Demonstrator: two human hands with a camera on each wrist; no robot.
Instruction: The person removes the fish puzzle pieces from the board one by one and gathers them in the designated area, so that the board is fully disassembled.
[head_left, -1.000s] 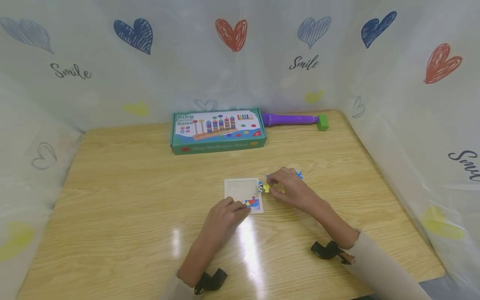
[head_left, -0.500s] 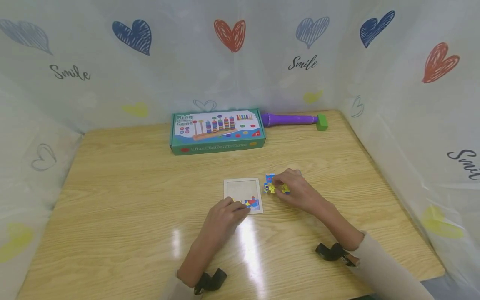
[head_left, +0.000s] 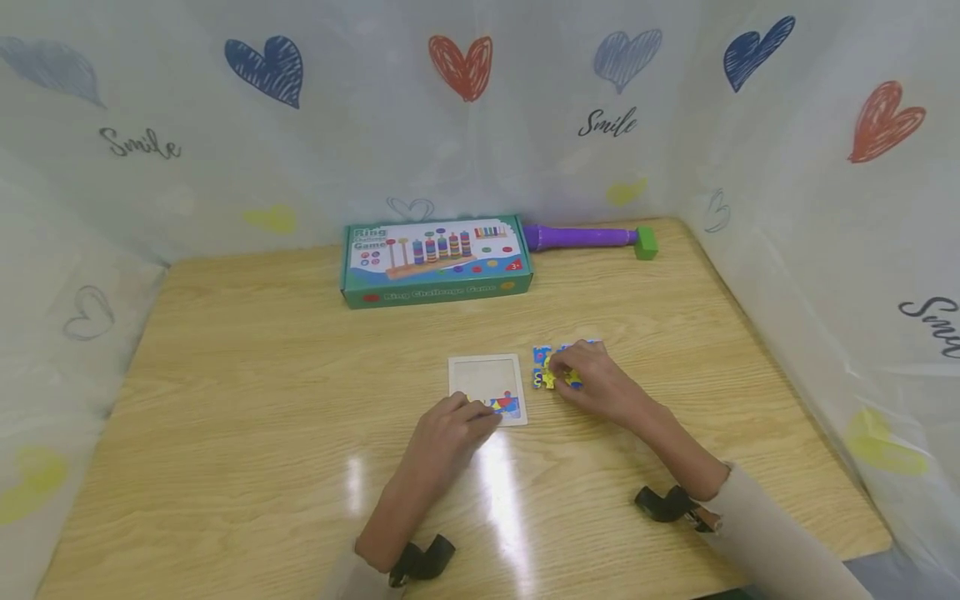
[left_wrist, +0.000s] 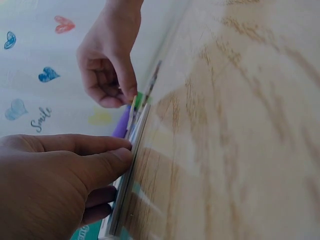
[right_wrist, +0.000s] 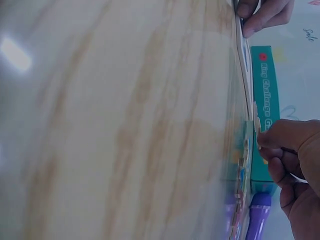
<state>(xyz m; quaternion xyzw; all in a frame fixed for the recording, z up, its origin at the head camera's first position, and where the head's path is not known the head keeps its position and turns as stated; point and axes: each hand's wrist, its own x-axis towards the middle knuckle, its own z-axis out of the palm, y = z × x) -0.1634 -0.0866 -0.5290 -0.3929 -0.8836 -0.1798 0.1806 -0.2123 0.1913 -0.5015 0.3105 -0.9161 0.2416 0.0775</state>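
A square wooden puzzle tray (head_left: pixel 480 377) lies on the table, with several coloured jigsaw pieces (head_left: pixel 507 406) along its near side. My left hand (head_left: pixel 450 432) holds the tray at its near edge, fingers over part of the fitted pieces; the left wrist view shows thumb and fingers at the tray's rim (left_wrist: pixel 131 187). To the right of the tray, my right hand (head_left: pixel 596 379) pinches a yellow and blue jigsaw piece (head_left: pixel 547 380) between thumb and finger. In the right wrist view, that piece (right_wrist: pixel 257 121) is seen edge-on. Loose pieces (head_left: pixel 540 356) lie partly hidden around and under this hand.
A green Ring Challenge Game box (head_left: pixel 438 258) stands toward the back of the wooden table (head_left: pixel 262 375). Right of it are a purple stick-like object (head_left: pixel 585 238) and a green block (head_left: pixel 646 243). Heart-printed sheeting (head_left: pixel 360 125) surrounds the back and sides.
My right hand has shifted slightly right, away from the tray, with the yellow and blue jigsaw piece. The left hand has stayed on the tray.
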